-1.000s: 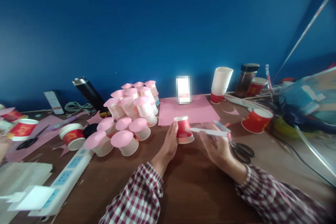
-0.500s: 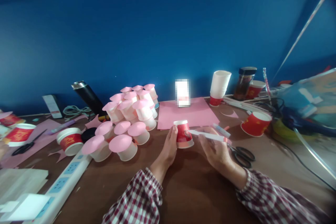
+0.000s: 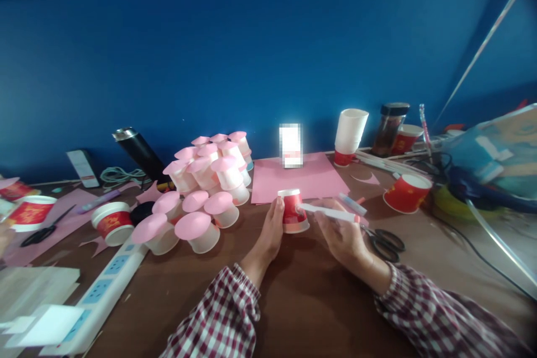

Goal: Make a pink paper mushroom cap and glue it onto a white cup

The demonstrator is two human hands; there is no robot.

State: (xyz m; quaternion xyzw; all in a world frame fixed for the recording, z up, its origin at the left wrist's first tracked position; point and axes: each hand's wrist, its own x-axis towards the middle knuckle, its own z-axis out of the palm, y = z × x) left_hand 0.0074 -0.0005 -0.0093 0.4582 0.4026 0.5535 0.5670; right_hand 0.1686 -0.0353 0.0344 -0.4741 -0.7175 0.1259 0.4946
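Observation:
A small red paper cup stands upside down on the brown table. My left hand rests against the cup's left side and steadies it. My right hand grips a white pen-like stick whose tip touches the cup's right side. A pink sheet of paper lies just behind the cup. Black scissors lie to the right of my right hand.
A heap of white cups with pink paper tops sits at left. A white power strip, a black flask, a stack of white cups, a dark jar, another red cup and cables surround the work spot.
The stick's tip has come against the red cup's side. Both hands stay at the cup; the view shifted slightly.

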